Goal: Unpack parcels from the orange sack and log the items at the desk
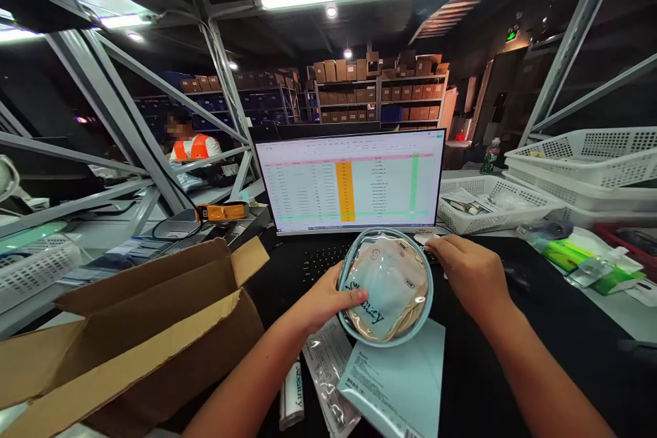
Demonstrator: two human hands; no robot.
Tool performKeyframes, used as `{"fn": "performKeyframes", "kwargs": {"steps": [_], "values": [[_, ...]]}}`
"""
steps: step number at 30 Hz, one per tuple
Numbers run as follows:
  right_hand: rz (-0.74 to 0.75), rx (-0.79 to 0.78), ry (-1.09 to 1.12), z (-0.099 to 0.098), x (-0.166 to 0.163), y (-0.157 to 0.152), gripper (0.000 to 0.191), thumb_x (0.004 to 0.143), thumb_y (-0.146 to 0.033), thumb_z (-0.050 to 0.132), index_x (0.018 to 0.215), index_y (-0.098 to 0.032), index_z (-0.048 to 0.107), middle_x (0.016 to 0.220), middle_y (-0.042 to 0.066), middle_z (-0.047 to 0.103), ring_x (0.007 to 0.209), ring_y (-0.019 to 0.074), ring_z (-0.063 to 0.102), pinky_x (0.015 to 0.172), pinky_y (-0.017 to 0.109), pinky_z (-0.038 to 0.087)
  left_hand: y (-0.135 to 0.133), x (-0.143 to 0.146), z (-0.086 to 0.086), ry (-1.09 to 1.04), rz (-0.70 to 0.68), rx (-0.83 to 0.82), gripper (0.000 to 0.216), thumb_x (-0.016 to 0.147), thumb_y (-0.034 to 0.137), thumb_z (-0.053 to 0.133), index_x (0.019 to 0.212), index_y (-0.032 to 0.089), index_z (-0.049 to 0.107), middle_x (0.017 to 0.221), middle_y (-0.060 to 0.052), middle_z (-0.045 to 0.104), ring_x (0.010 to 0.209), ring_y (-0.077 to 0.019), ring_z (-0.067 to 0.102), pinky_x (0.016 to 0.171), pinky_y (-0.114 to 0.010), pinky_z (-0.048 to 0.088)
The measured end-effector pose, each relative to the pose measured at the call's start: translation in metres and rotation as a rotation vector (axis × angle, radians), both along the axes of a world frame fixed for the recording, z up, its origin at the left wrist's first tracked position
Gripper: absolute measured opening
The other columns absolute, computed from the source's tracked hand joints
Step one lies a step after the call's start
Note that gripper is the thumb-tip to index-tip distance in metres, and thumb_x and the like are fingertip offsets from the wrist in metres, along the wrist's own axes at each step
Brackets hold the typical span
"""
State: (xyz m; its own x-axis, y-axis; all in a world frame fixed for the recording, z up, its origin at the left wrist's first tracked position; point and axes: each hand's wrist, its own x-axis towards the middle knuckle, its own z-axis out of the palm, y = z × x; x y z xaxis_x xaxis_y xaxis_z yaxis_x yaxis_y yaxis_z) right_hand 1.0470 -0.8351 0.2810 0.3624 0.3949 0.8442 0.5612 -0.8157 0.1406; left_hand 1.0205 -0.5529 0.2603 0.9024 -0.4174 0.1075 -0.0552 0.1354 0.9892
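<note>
My left hand [328, 304] grips the left side of a round clear pouch [393, 287] with light blue trim, its thumb lying across the front. Inside show a pale packet with dark lettering and beige items. My right hand [467, 270] is closed in a pinch at the pouch's upper right edge. A small white piece [423, 239] shows at its fingertips; what it belongs to I cannot make out. Below the pouch lie a light blue flat packet [395, 383], a silver printed sachet [331, 376] and a white tube-like pack [292, 397].
An open cardboard box [169, 328] stands at the left. Behind the pouch are a keyboard [321, 263] and a monitor [308, 185]. White baskets [493, 202] and green packets [585, 263] sit at the right. A person in an orange vest [198, 148] is farther back.
</note>
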Motion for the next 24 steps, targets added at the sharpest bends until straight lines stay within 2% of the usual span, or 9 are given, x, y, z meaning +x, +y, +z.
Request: {"fn": "performKeyframes", "kwargs": {"steps": [4,6,8,10,13,15,17,21,24], "values": [[0.250,-0.170,0.159,-0.005,0.004,0.008,0.019,0.097,-0.013,0.052,0.091,-0.016,0.070,0.076,0.002,0.067,0.067,0.0137,0.059,0.059,0.026,0.036,0.007,-0.002,0.009,-0.102,-0.265,0.266,0.071,0.071,0.044,0.086,0.131,0.016,0.062,0.117,-0.009,0.069,0.107,-0.0263,0.062,0.093,-0.034,0.051],[0.369,-0.144,0.206,-0.011,0.005,0.019,0.022,0.098,-0.015,0.051,0.089,-0.016,0.071,0.073,0.002,0.065,0.065,0.0133,0.059,0.058,0.026,0.038,0.005,-0.004,0.009,-0.107,-0.350,0.314,0.071,0.072,0.045,0.085,0.133,0.017,0.061,0.119,-0.009,0.068,0.107,-0.0264,0.062,0.093,-0.035,0.051],[0.416,0.053,0.218,-0.013,0.004,0.023,0.019,0.098,-0.021,0.054,0.090,-0.016,0.071,0.078,0.003,0.069,0.069,0.0134,0.063,0.061,0.025,0.044,0.002,-0.006,0.006,-0.125,-0.271,0.310,0.071,0.071,0.049,0.085,0.131,0.016,0.062,0.119,-0.010,0.068,0.106,-0.0270,0.062,0.091,-0.035,0.051],[0.310,0.374,0.243,-0.009,0.001,0.019,0.015,0.094,-0.029,0.063,0.094,-0.018,0.072,0.084,0.004,0.072,0.074,0.0147,0.066,0.067,0.025,0.050,-0.002,-0.006,0.000,-0.171,-0.057,0.263,0.073,0.070,0.054,0.084,0.128,0.015,0.063,0.120,-0.011,0.068,0.108,-0.0286,0.062,0.093,-0.036,0.050],[0.222,0.725,0.562,0.000,-0.009,0.006,0.025,0.087,-0.042,0.071,0.094,-0.018,0.074,0.074,0.003,0.071,0.062,0.0153,0.065,0.058,0.026,0.052,-0.004,-0.002,-0.007,-0.237,0.284,0.100,0.076,0.070,0.056,0.083,0.131,0.016,0.060,0.129,-0.012,0.066,0.118,-0.0314,0.059,0.101,-0.038,0.047],[0.397,0.715,0.941,0.002,-0.015,0.005,0.032,0.086,-0.047,0.068,0.095,-0.017,0.074,0.070,0.004,0.070,0.058,0.0163,0.065,0.055,0.027,0.053,-0.005,0.002,-0.012,-0.244,0.400,-0.025,0.078,0.071,0.055,0.083,0.135,0.018,0.057,0.134,-0.013,0.063,0.123,-0.0320,0.058,0.104,-0.039,0.046],[0.548,0.615,1.125,0.000,-0.018,0.013,0.033,0.089,-0.047,0.064,0.098,-0.017,0.074,0.074,0.005,0.071,0.065,0.0176,0.067,0.062,0.028,0.055,-0.005,0.005,-0.015,-0.222,0.402,-0.105,0.081,0.072,0.055,0.083,0.138,0.019,0.054,0.139,-0.013,0.060,0.127,-0.0323,0.056,0.106,-0.040,0.046],[0.575,0.553,0.869,-0.009,-0.015,0.035,0.025,0.092,-0.039,0.062,0.101,-0.021,0.075,0.101,0.007,0.073,0.090,0.0193,0.067,0.082,0.030,0.054,-0.006,0.009,-0.018,-0.198,0.360,-0.113,0.083,0.067,0.050,0.088,0.136,0.018,0.056,0.137,-0.014,0.062,0.130,-0.0343,0.054,0.109,-0.043,0.044],[0.610,0.611,0.853,-0.012,-0.010,0.041,0.024,0.090,-0.042,0.065,0.093,-0.021,0.077,0.100,0.005,0.074,0.090,0.0192,0.067,0.083,0.029,0.054,-0.006,0.010,-0.016,-0.199,0.328,-0.096,0.084,0.061,0.046,0.091,0.133,0.018,0.059,0.131,-0.014,0.066,0.130,-0.0362,0.055,0.109,-0.045,0.044]]}}
